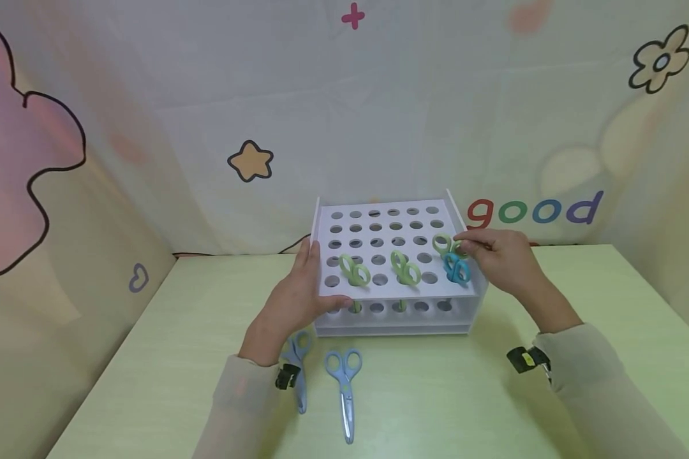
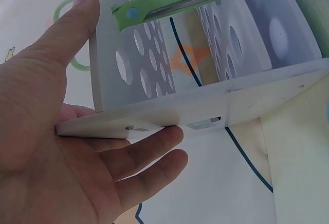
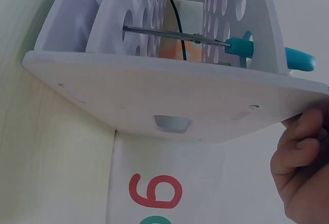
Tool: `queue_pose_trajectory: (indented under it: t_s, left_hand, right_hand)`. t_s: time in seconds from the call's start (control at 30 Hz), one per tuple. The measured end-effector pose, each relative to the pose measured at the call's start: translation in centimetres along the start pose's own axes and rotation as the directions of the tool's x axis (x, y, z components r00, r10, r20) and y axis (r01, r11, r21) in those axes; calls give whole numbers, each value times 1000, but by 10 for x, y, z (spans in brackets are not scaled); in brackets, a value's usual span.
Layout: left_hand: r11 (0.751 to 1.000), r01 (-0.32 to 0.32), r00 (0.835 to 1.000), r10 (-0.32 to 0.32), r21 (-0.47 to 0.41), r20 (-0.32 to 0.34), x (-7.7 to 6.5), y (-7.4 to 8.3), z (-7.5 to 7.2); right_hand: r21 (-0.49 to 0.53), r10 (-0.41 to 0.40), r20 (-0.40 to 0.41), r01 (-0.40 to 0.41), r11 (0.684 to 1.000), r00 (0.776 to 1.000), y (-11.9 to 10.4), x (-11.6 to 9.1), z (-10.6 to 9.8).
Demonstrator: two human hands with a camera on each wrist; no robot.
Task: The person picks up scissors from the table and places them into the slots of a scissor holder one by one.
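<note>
A white rack [image 1: 380, 294] with rows of round holes stands on the table. My left hand [image 1: 295, 294] grips its left side, thumb at the front edge and fingers along the outer panel [image 2: 169, 113]. At the rack's right edge, my right hand [image 1: 502, 261] pinches the handle of green scissors [image 1: 441, 245]. Just in front of these, teal scissors [image 1: 456, 269] stand in a hole, blades down through the lower shelf [image 3: 103, 49]. Two more green scissors, one at left [image 1: 353, 270] and one in the middle [image 1: 405, 268], sit handles up in the front part. The right wrist view hides the right fingertips.
Blue-grey scissors [image 1: 344, 390] lie on the table [image 1: 425, 395] before the rack. A second blue-grey pair [image 1: 300, 360] lies partly hidden beneath the left wrist. Behind the table hangs a printed cloth [image 1: 367, 127], and a dark cable [image 1: 295, 243] runs along its foot.
</note>
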State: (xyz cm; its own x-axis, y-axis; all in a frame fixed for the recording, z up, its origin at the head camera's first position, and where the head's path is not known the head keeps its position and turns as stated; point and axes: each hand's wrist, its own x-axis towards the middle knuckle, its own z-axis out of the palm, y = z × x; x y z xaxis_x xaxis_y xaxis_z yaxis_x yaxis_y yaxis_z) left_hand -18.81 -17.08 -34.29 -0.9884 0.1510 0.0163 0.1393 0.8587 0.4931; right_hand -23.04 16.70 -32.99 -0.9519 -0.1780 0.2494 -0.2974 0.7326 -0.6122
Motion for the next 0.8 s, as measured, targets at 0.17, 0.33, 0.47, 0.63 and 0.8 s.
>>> queue_pose_trajectory:
  t_s: [0.17, 0.33, 0.47, 0.63, 0.8]
  left_hand:
    - [1000, 11, 1000, -11, -2, 3, 1, 0, 1]
    - [1000, 14, 1000, -14, -12, 3, 1, -2, 2]
    - [1000, 13, 1000, -12, -18, 3, 1, -3, 2]
    - [1000, 3, 1000, -3, -8, -4, 2, -4, 3]
    - [1000, -3, 1000, 3, 3, 1, 2, -3, 2]
  right_hand:
    - [-26, -5, 5, 5, 1000, 1000, 0, 1, 3]
    - [-31, -15, 2, 15, 999, 1000, 3, 1, 8]
    - [-10, -30, -22, 30, 999, 999, 5, -3, 12]
    - [5, -11, -69, 11, 1000, 998, 6, -7, 17]
    - [76, 2, -163, 11, 997, 987, 8, -9, 21]
